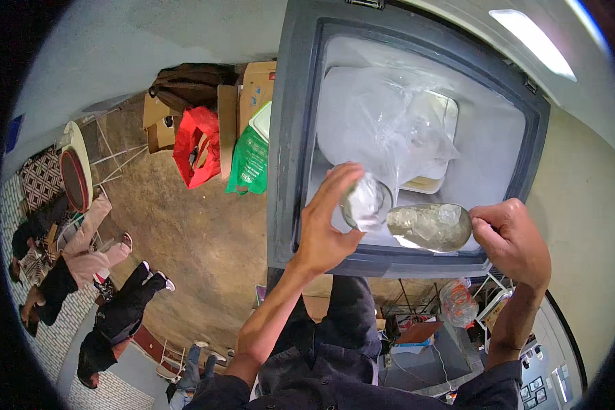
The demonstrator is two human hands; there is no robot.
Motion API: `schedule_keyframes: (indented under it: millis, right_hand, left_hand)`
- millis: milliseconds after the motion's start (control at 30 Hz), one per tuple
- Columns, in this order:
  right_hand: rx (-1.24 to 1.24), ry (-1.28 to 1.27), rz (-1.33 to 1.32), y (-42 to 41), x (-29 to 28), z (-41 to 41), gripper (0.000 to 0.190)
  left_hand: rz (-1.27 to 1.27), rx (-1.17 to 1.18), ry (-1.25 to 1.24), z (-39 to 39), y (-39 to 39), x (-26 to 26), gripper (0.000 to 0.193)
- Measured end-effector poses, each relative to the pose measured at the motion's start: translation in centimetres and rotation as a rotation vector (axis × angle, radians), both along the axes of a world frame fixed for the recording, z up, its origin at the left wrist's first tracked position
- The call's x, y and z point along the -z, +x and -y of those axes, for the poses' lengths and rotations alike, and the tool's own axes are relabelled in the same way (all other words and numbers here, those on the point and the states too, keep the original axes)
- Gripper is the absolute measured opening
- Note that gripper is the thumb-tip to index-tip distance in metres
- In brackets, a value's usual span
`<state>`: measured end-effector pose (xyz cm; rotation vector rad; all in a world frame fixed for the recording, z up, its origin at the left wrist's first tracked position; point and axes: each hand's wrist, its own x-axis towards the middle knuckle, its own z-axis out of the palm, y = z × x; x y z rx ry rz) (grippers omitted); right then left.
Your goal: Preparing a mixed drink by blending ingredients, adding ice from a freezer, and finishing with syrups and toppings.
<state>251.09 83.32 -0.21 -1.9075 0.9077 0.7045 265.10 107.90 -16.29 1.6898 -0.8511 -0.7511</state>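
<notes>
My left hand (pixel 322 228) grips a round, see-through cup (pixel 387 199) from its left side; something pale and shiny, perhaps ice, shows inside. In my right hand (pixel 516 243) is the handle of a metal ice scoop (pixel 424 244) loaded with clear ice pieces (pixel 448 212). The scoop's tip points left, close to the cup's rim; whether they touch I cannot tell. Both are over the near side of an open chest freezer (pixel 290 154). Lower inside the freezer lies a clear plastic bag (pixel 376 120), partly covering a white tub (pixel 445 182).
Left of the freezer, a red bag (pixel 200 166), a green bag (pixel 251 161) and cardboard boxes (pixel 228 138) stand on the floor. Other people (pixel 120 312) are farther left. A dark table (pixel 415 369) with cords and a plastic bag (pixel 458 302) are behind on the right.
</notes>
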Motion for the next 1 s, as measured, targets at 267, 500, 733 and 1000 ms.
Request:
schedule_keyframes:
  millis: [267,500,733,1000]
  right_hand:
    - [0.074,0.021,0.063,-2.9,2.5,2.1,0.025]
    - [0.206,0.015,-0.003,-4.7,5.4,4.2,0.029]
    - [-0.025,-0.425,-0.045,0.3,14.7,0.0,0.030]
    - [0.252,-0.470,0.099,1.0,8.5,-2.2,0.015]
  left_hand:
    - [-0.156,0.021,-0.010,-0.2,0.8,0.5,0.076]
    - [-0.205,-0.013,-0.025,0.0,0.6,0.7,0.081]
    - [-0.204,-0.032,0.028,0.0,0.6,1.4,0.080]
    - [-0.157,-0.073,0.102,0.5,0.5,1.6,0.080]
